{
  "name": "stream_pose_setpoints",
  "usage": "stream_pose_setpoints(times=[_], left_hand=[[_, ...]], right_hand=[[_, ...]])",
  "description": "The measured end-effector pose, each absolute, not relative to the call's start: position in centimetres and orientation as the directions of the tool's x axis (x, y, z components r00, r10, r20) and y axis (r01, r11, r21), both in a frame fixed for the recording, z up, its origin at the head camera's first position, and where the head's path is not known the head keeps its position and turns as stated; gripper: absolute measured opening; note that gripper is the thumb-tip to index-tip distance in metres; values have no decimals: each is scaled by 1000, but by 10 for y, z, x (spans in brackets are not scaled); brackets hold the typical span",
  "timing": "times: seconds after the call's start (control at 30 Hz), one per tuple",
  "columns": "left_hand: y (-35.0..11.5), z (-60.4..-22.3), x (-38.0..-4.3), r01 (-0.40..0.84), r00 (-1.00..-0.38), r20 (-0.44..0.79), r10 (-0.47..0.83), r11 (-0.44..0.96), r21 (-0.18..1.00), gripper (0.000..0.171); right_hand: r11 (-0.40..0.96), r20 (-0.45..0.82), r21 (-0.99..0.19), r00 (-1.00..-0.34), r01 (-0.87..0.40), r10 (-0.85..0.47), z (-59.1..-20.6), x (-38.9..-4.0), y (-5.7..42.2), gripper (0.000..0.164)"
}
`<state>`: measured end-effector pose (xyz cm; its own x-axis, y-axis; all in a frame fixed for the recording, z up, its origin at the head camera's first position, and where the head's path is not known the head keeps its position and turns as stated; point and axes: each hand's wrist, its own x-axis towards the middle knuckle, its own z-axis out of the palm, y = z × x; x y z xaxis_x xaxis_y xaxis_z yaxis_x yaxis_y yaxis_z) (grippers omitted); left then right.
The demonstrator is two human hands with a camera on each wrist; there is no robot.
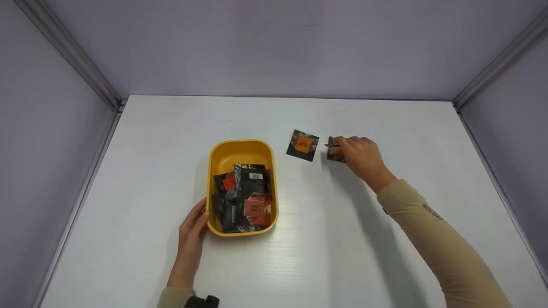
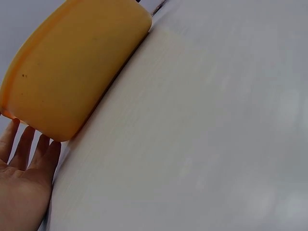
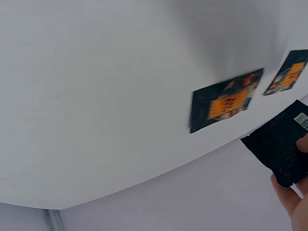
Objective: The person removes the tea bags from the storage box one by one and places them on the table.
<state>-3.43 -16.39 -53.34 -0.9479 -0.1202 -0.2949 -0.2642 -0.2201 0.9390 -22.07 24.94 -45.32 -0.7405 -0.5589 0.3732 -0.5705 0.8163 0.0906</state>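
My right hand (image 1: 363, 157) pinches a small dark packet (image 3: 279, 147) between thumb and fingers, its barcode side showing in the right wrist view. Just beneath this hand, a packet with an orange label (image 3: 226, 102) lies on the table, partly covered in the head view. A similar orange-labelled packet (image 1: 302, 145) lies flat to its left. My left hand (image 1: 193, 231) rests against the lower left side of a yellow bin (image 1: 233, 149), its fingertips at the wall and the fingers fairly straight. Inside the bin are several dark packets (image 1: 251, 188), some with red labels.
The white table (image 1: 171, 124) carries the bin left of centre. Pale panels (image 1: 274, 51) stand behind it and at both sides, with grey metal posts (image 1: 81, 55) at the corners.
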Motion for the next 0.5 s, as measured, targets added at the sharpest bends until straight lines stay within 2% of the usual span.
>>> stream_pose_setpoints(times=[0.1, 0.3, 0.5], left_hand=[[-165, -533, -34, -262, -948, -293, -123, -220, 940, 51], [-164, -535, -36, -245, -953, -279, -119, -244, 939, 56], [-163, -536, -36, -260, -945, -297, -133, -243, 935, 55]], right_hand=[[857, 379, 57, -783, -512, -493, -459, -223, 270, 23], [947, 361, -24, -887, -319, -290, -469, -225, 307, 21], [966, 259, -8, -934, -258, -247, -481, -221, 329, 19]])
